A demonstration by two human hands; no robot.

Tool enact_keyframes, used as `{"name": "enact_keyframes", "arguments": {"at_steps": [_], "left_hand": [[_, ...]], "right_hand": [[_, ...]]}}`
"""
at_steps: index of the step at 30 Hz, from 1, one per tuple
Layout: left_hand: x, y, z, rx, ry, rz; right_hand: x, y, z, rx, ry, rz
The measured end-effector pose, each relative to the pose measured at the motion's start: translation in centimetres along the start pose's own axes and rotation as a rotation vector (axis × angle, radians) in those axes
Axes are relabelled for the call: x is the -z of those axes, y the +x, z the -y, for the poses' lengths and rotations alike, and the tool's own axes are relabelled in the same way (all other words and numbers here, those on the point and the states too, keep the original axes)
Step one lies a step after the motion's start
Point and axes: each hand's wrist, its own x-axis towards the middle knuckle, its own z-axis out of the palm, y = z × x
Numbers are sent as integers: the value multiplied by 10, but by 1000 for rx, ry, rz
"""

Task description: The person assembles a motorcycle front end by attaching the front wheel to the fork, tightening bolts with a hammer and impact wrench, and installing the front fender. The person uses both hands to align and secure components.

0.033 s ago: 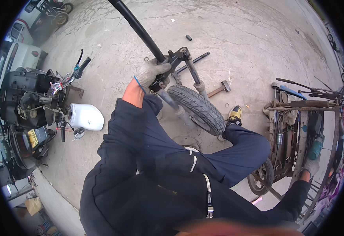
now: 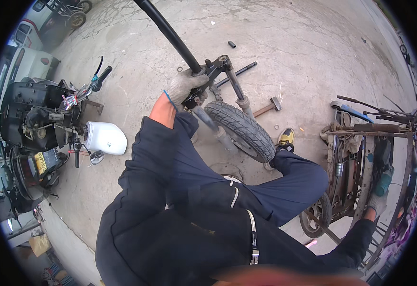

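Note:
In a grey knit glove, my left hand (image 2: 187, 86) is closed around the lower end of a black steering tube, just at the clamp of a front fork (image 2: 218, 71). The tube slants up and away to the left. Below the clamp, the two fork legs straddle a wheel with a treaded tyre (image 2: 242, 126), which rests between my spread legs. Far to the right, my gloved right hand (image 2: 377, 202) reaches into a metal rack, against the end of a teal cylindrical object (image 2: 385, 182). Its fingers are too small and partly hidden to make out.
A hammer (image 2: 269, 107), a black rod (image 2: 237, 75) and a short black tube (image 2: 231, 44) lie on the cracked concrete. On the left stands a partly stripped scooter (image 2: 39, 124) with a white panel (image 2: 106, 138). A rusty rack (image 2: 346, 138) with tools stands on the right.

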Motion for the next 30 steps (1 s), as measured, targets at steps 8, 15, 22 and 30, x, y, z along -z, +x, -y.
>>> {"name": "enact_keyframes", "arguments": {"at_steps": [8, 15, 22, 30], "left_hand": [[-14, -21, 10, 14, -57, -137], [-16, -21, 18, 7, -140, -71], [-21, -40, 30, -3, -128, -109], [-29, -84, 30, -27, -25, -231]], "right_hand": [[-86, 55, -42, 78, 99, 63], [-24, -8, 12, 87, 132, -333], [73, -136, 202, 422, 1143, -33], [116, -282, 365, 1116, 672, 370]]}}
